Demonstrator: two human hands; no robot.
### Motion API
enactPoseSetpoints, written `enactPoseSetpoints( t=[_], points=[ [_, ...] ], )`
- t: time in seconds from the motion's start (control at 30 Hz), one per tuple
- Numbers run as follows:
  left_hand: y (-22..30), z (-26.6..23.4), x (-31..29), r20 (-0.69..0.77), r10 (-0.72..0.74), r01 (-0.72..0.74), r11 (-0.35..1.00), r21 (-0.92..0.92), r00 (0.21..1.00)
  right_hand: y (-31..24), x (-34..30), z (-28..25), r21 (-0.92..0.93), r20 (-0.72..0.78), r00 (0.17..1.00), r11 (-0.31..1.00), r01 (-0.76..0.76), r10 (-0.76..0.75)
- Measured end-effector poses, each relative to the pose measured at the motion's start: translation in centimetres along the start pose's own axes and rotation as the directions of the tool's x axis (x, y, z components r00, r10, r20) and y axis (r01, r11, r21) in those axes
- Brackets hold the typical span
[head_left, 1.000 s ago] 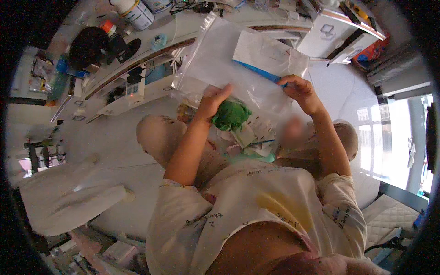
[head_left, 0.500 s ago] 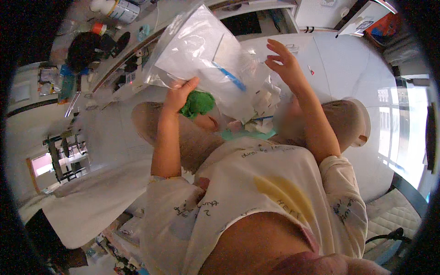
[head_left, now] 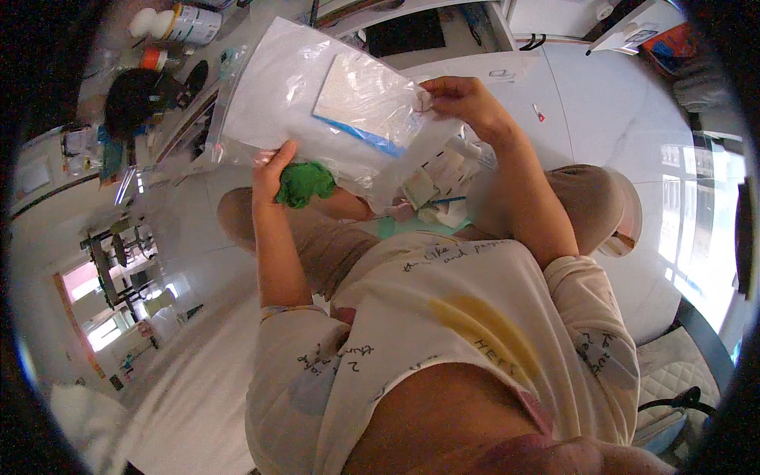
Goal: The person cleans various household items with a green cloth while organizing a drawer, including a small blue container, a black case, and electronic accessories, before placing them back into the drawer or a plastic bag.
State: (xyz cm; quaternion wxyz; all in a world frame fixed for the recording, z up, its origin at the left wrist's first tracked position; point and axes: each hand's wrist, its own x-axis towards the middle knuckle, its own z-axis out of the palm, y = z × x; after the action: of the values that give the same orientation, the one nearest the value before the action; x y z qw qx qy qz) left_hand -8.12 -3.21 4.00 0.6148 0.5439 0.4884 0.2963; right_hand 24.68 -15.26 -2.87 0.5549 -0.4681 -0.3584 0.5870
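Observation:
A clear plastic bag [head_left: 261,91] with white sheets inside spans the space between my hands. Within it lies a cream card or pad [head_left: 360,95] with a blue strip [head_left: 360,136] along its lower edge. My left hand [head_left: 271,170] is closed on the bag's lower left edge, thumb on top. Bunched against that palm is a crumpled green cloth-like thing [head_left: 305,184]. At the bag's right end, my right hand [head_left: 467,103] pinches its edge between thumb and fingers. Below the bag, between my legs, sits a pile of small papers and packets [head_left: 439,178] over a light green surface [head_left: 388,228].
An open drawer [head_left: 475,36] juts out ahead of me. To the left, a cluttered shelf holds a white bottle [head_left: 194,24] and a dark round object [head_left: 134,101]. A small red-and-white item [head_left: 538,112] lies on the tiled floor [head_left: 586,134] at the right.
My right hand has come left and down onto the bag's right edge and closed on it. My left hand has shifted left and slightly down, and the bag now lies flatter and more stretched out.

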Motion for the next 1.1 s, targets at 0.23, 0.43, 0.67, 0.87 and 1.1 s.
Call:
enactPoseSetpoints(
  t=[0.23,0.43,0.67,0.87,1.1],
  points=[
    [-0.3,-0.1,0.7,-0.051,0.037,-0.037,0.999,-0.016,0.998,-0.1,1.8,0.1,-0.048,-0.010,0.999,0.998,-0.044,0.043],
    [-1.1,-2.1,1.6,-0.074,-0.031,0.035,0.998,0.058,0.997,-0.6,2.4,0.2,0.053,-0.003,1.000,0.999,-0.003,0.003],
    [-0.9,-1.0,1.6,-0.084,-0.010,0.009,1.000,-0.021,0.996,-0.4,2.6,-0.2,0.095,0.006,1.000,0.995,-0.001,0.001],
    [-2.9,-2.4,2.1,-0.129,-0.036,0.020,0.993,-0.117,0.991,-1.2,2.4,0.0,0.159,-0.011,0.999,0.987,-0.030,0.032],
    [-3.5,-3.1,1.9,-0.107,0.040,-0.059,0.980,-0.188,0.994,-1.3,2.1,0.1,0.167,-0.007,1.000,0.986,-0.019,0.020]
  ],
)
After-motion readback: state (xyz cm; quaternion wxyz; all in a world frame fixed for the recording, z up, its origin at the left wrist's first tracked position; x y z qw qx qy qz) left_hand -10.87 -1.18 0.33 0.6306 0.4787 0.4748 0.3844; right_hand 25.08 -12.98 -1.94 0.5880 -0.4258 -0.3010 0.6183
